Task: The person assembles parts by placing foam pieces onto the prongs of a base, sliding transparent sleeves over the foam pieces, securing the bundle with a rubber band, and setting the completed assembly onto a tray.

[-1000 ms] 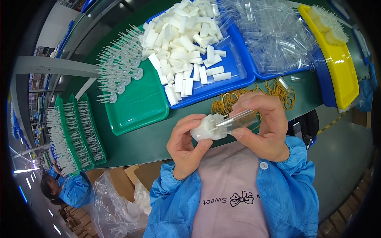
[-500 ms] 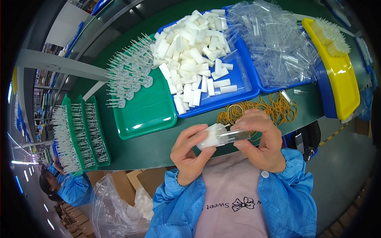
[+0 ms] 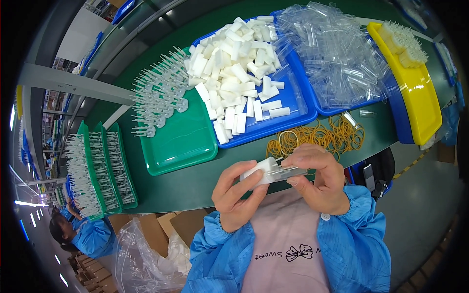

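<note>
Just in front of my body, my left hand (image 3: 235, 199) is closed around a white block (image 3: 265, 169), perhaps more than one. A clear plastic tube (image 3: 287, 173) meets its right side, pinched between the thumb and fingers of my right hand (image 3: 320, 177). Block and tube touch; how far one sits inside the other is hard to make out. Beyond my hands, similar white blocks (image 3: 229, 73) are heaped in a blue tray (image 3: 297, 118). Many clear tubes (image 3: 337, 58) fill another blue tray to its right.
Yellow-brown rubber bands (image 3: 317, 136) lie beyond my right hand. A green tray (image 3: 181, 141) holds rows of thin-stemmed clear pieces (image 3: 161, 88). Upright green trays (image 3: 100, 171) of similar pieces stand far left. On the right is a yellow tray (image 3: 415, 93). A person (image 3: 85, 232) sits at far left.
The white block and tube have tilted slightly. My left fingers have spread further over the block, and my right fingers have drawn a little left along the tube.
</note>
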Demonstrator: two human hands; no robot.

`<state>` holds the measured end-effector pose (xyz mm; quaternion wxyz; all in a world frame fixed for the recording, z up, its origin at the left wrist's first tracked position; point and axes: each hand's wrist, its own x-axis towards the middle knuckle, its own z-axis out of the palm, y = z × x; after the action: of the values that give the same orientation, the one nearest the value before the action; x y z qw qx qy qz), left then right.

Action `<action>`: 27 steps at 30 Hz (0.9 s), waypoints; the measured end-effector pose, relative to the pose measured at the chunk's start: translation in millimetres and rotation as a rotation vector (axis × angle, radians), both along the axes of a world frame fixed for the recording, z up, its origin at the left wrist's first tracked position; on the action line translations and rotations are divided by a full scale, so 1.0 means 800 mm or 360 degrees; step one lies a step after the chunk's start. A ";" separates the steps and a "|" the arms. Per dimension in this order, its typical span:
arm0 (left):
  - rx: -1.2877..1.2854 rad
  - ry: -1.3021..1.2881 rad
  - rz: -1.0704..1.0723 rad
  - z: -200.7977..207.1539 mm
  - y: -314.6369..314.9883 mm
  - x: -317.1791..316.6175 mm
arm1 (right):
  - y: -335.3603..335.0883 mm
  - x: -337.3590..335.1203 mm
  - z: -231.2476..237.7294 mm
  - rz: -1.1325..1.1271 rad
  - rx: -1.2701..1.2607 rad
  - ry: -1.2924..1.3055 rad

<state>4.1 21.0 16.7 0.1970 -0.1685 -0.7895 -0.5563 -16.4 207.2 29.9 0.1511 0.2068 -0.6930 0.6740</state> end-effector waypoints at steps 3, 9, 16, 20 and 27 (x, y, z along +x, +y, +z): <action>-0.0154 0.0124 0.0037 -0.001 -0.003 0.001 | -0.001 0.000 0.001 0.0052 -0.0103 -0.0048; -0.0081 0.0044 -0.0012 0.006 -0.004 -0.003 | -0.001 0.001 0.003 0.0112 -0.0254 -0.0261; 0.0031 -0.0083 0.0068 0.000 -0.003 -0.005 | -0.002 -0.005 0.007 0.0026 0.0036 0.0028; -0.0235 0.0191 0.0067 0.008 -0.002 -0.008 | -0.005 -0.003 0.002 0.0048 -0.0211 -0.0296; 0.0083 -0.0238 0.0056 0.008 0.000 -0.010 | 0.003 -0.007 0.006 0.0112 0.0120 -0.0005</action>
<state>-3.6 20.6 22.8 0.1516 -0.1075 -0.7900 -0.5842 -22.1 209.4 34.8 0.1181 0.2355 -0.7105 0.6526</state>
